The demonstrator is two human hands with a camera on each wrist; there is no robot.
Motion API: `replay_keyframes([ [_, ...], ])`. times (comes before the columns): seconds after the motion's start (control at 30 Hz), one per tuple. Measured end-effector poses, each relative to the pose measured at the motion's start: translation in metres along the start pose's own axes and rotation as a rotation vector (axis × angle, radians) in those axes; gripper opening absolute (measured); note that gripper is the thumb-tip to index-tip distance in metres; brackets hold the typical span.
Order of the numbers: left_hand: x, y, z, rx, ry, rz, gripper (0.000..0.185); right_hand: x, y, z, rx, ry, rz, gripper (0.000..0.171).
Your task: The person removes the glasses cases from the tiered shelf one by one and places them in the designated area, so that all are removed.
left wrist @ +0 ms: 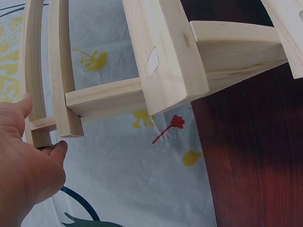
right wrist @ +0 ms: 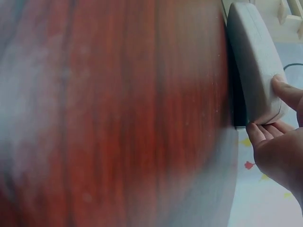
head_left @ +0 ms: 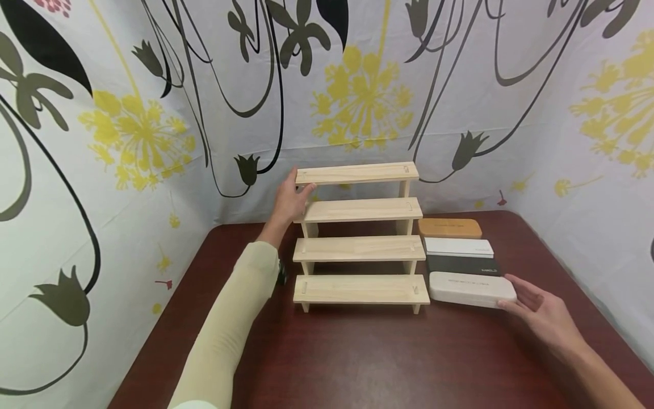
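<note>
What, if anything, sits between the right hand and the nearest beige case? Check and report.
Nothing visible does. The right hand is already at the right end of the beige case; in the right wrist view its fingers touch that end. The black case lies behind it, out of the way.
</note>
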State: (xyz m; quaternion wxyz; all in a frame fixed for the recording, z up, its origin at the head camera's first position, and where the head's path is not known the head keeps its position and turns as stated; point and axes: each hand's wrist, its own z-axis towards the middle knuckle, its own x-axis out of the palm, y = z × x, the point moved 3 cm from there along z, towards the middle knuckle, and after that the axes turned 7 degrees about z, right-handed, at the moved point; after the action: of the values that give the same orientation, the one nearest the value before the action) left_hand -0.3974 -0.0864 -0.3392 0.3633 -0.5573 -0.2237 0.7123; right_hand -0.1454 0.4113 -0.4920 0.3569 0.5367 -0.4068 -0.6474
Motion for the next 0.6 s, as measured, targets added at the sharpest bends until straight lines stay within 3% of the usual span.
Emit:
replay_keyframes([
  [0.6,0.001,0.0,0.0,-0.001,0.003,-0.027,0.082,-0.006,-0.011,0.001,0.008,0.055,-0.098,0.084],
])
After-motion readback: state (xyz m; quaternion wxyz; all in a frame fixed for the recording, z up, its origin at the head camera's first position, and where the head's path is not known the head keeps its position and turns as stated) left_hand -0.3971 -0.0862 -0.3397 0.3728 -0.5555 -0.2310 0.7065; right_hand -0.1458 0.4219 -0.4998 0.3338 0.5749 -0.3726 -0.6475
